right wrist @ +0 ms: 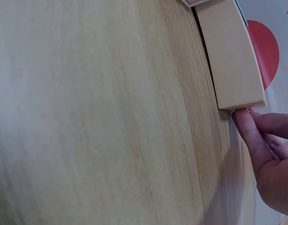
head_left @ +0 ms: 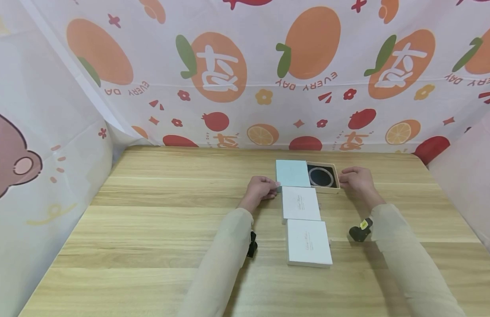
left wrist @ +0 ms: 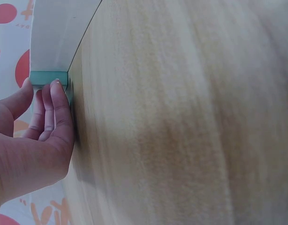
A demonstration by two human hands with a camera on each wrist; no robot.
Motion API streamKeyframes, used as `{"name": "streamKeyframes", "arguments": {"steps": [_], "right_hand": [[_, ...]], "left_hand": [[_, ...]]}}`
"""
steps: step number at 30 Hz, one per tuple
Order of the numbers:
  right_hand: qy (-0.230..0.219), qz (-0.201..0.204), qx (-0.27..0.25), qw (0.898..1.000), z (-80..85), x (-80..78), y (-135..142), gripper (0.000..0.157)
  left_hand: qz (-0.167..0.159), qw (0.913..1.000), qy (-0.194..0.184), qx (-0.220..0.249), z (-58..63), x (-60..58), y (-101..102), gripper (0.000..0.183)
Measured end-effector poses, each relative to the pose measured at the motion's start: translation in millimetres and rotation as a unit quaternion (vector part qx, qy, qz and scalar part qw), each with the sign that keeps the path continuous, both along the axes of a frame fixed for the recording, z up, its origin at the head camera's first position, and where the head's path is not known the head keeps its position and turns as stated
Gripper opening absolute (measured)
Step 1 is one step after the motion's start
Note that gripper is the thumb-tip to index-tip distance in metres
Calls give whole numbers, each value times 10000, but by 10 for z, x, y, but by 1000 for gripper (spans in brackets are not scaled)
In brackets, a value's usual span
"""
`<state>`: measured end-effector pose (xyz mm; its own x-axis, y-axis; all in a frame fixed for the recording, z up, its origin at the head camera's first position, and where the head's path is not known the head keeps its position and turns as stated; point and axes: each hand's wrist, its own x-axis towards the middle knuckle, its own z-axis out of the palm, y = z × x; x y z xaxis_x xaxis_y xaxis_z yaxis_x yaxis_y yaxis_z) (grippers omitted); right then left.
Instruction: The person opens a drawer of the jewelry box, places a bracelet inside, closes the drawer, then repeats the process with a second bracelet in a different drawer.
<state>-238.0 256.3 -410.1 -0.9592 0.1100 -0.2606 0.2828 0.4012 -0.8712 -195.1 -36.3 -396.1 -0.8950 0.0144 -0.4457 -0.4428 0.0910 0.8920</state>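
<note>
A light blue box sleeve (head_left: 292,173) lies flat toward the back of the table. Out of its right side extends a cream drawer (head_left: 327,190), which holds a round pale bangle (head_left: 321,177) on a black insert. My left hand (head_left: 261,188) grips the sleeve's left end between thumb and fingers; the teal edge (left wrist: 49,78) shows between them in the left wrist view. At the drawer's far right end, the thumb and forefinger of my right hand (head_left: 357,179) pinch together. Whatever small pull they hold there is hidden by the fingertips.
Two white boxes with faint lettering, a middle one (head_left: 301,203) and a nearer one (head_left: 308,242), lie in a column in front of the blue sleeve. Beneath everything is a wood-grain table (head_left: 150,229). A fruit-printed cloth (head_left: 253,110) hangs behind the table's back edge.
</note>
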Motion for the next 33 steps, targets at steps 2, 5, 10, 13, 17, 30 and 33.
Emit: {"name": "streamKeyframes", "arguments": {"steps": [2,5,10,13,17,30,33], "right_hand": [[-34,-8,16,10000,-2,-2,-8,38],[-59,16,77,10000,3,4,-12,37],[-5,90,145,9999,17,10,-1,37],[41,130,167,9998,28,16,-1,37],[94,157,139,9997,37,18,-7,37],[-30,293,59,9995,59,7,-42,40],[-71,349,2,9994,72,9,-53,41]], "left_hand": [[12,10000,5,18,-1,0,-2,14],[17,10000,3,38,-4,1,0,14],[1,10000,-9,56,-4,-3,-1,13],[-22,10000,2,61,-5,-8,-4,14],[-39,10000,12,80,-6,-9,-4,14],[-30,10000,16,69,0,1,-1,13],[-30,10000,23,51,1,2,-3,13]]}}
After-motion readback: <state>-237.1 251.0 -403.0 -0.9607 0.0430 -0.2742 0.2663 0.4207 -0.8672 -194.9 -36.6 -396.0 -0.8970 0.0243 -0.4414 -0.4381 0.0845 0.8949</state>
